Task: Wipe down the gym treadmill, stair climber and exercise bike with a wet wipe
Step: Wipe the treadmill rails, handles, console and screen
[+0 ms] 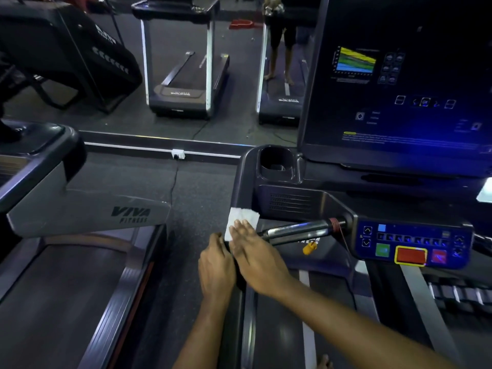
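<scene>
A white wet wipe [243, 216] lies flat on the left side rail [241, 182] of the dark treadmill in front of me. My right hand [254, 258] presses on the wipe's near edge with straight fingers. Just to its left, my left hand [216, 267] grips the outer edge of the same rail. To the right, a chrome handlebar [299, 229] runs to the button panel [411, 242], which has green and red keys. The dark console screen [394, 83] rises above.
A cup holder [277, 162] sits in the rail's far end. A yellow safety clip [309, 247] hangs under the handlebar. A second treadmill [87, 211] marked VIVA stands to the left. A mirror wall ahead reflects treadmills and a standing person [282, 35].
</scene>
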Demonstrator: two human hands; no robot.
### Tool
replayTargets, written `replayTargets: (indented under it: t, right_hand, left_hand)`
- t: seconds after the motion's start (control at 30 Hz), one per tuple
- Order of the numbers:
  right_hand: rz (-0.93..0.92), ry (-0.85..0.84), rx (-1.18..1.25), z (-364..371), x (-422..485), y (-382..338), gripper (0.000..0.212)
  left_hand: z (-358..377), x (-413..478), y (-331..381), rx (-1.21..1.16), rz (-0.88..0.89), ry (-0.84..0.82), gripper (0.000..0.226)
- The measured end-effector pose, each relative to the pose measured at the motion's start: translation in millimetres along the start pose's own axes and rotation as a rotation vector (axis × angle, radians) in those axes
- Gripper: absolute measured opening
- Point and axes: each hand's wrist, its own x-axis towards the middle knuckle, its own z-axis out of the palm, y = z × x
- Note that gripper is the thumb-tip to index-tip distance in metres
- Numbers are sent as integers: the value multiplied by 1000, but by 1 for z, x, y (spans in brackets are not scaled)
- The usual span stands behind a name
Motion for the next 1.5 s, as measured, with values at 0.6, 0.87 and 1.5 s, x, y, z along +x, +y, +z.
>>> replayTargets:
  t: [0.6, 0.87, 1.5]
  right_hand:
    - [889, 177, 934, -15, 108, 9, 91]
    - [1108, 497, 912, -27, 130, 15, 106]
    - [219, 574, 161, -64, 10, 23, 36]
  left_hand:
    - [6, 5, -4, 3, 91, -17, 23]
    - [4, 2, -2, 26, 84, -22, 24]
    - [6, 5, -5, 23, 85, -11, 24]
